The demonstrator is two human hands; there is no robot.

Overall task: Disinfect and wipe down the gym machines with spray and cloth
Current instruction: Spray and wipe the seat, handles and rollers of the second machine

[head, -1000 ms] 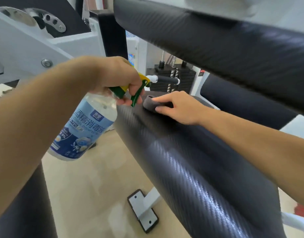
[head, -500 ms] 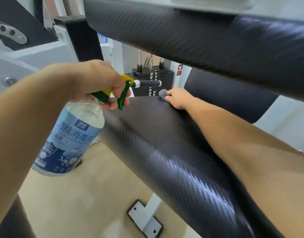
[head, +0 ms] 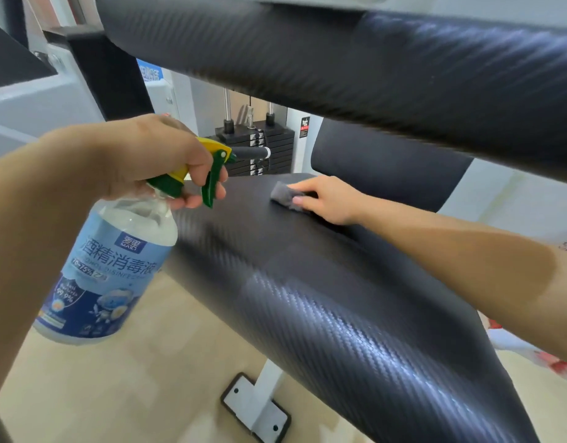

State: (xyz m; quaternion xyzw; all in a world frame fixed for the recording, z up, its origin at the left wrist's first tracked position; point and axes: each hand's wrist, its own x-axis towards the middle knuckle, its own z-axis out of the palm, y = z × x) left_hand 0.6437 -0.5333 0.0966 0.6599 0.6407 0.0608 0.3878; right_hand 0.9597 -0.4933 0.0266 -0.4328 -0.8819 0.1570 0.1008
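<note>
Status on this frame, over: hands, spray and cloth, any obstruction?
Left hand grips spray bottle, held beside the pad. Right hand holds grey cloth down on lower black pad. Upper pad overhangs the arm, no contact seen.

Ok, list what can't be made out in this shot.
Head view only:
grey cloth: mostly hidden under the right hand.
spray bottle neck: covered by the left hand.
Its small label print: blurred.
upper pad: cut off by the top and right edges.
</note>
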